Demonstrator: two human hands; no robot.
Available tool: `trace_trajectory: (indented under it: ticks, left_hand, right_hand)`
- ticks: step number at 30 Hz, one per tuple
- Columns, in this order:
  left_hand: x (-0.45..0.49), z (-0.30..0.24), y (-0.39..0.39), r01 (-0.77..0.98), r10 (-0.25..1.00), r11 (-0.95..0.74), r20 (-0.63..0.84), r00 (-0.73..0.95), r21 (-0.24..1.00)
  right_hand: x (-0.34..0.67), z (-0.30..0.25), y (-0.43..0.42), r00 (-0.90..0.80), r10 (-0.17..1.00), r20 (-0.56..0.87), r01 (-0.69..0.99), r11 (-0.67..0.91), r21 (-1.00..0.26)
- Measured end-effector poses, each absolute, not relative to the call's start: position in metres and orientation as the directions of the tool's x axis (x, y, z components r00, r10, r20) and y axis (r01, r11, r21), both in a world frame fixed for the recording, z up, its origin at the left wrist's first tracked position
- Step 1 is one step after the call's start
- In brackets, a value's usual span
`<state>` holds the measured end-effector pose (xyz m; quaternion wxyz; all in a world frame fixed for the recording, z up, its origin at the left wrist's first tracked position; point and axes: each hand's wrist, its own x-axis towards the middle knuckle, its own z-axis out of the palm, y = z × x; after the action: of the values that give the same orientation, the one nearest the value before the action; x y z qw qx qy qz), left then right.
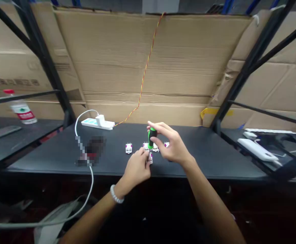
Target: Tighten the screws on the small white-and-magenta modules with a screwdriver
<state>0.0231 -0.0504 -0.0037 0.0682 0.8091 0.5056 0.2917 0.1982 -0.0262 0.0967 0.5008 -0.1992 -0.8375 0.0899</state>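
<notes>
In my right hand [172, 142] is a screwdriver [152, 137] with a black and green handle, held upright with the shaft pointing down. My left hand [137, 166] is closed at the front of the table, its fingertips on a small white and purple part [150, 158] under the screwdriver. Whether the tip sits in a screw cannot be made out. Just behind stand more such small parts, partly covered by the screwdriver and my fingers. A similar part [129, 148] lies apart to the left, and another [166, 144] shows beside my right hand.
A white power strip [109, 125] with a plugged-in charger [100, 120] lies at the back left of the black table [201, 159]. Its white cable [92, 183] hangs over the front edge. Dark shelf posts flank both sides. A bottle [24, 112] stands far left.
</notes>
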Motion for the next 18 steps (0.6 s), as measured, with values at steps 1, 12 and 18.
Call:
trace_trajectory:
  ticks: [1,12,18]
  left_hand:
    - [0.0231,-0.0039,-0.0504,0.779,0.857,-0.48,0.407,0.318,0.403]
    - [0.0227,-0.0058,-0.0499,0.785,0.86,-0.474,0.404,0.313,0.4]
    - [0.0228,-0.007,-0.0493,0.781,0.858,-0.476,0.411,0.309,0.405]
  right_hand:
    - [0.1978,0.0968,-0.0259,-0.392,0.411,0.823,0.272,0.906,-0.323]
    - [0.1957,0.0914,-0.0264,-0.32,0.443,0.837,0.25,0.892,-0.377]
    - [0.1943,0.0908,-0.0216,-0.302,0.42,0.856,0.345,0.885,-0.313]
